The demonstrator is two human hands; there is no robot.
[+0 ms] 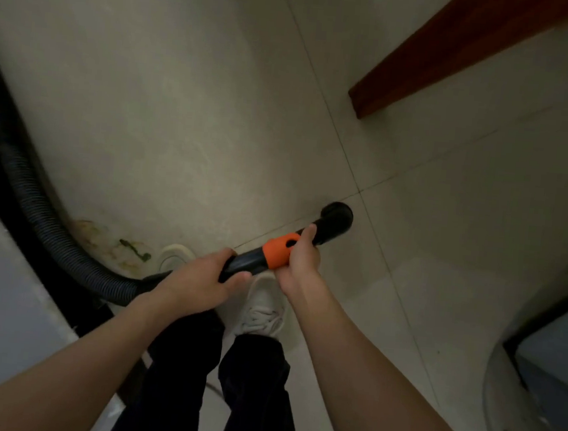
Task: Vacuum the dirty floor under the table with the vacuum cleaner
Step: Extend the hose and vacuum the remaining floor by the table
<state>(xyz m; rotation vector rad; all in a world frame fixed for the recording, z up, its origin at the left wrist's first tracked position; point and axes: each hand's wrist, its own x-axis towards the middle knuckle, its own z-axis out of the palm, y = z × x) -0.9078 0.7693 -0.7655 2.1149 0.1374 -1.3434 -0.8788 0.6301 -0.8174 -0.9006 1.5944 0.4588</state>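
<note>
I hold a black vacuum wand [332,219] with an orange collar [277,251] in both hands, pointing forward and down over the pale tiled floor [181,120]. My left hand [198,281] grips the rear of the tube where the ribbed black hose [45,218] joins it. My right hand [301,256] grips the tube at the orange collar. The hose curves away to the left. A patch of greenish and yellowish dirt [118,250] lies on the floor by my left foot. The wand's nozzle end is hidden below its rounded black top.
A dark red-brown wooden table leg or beam [444,54] slants in at the upper right. My white shoes [262,304] and dark trousers stand below the wand. A grey-blue object [556,349] sits at the right edge, and a pale surface [5,280] at the left.
</note>
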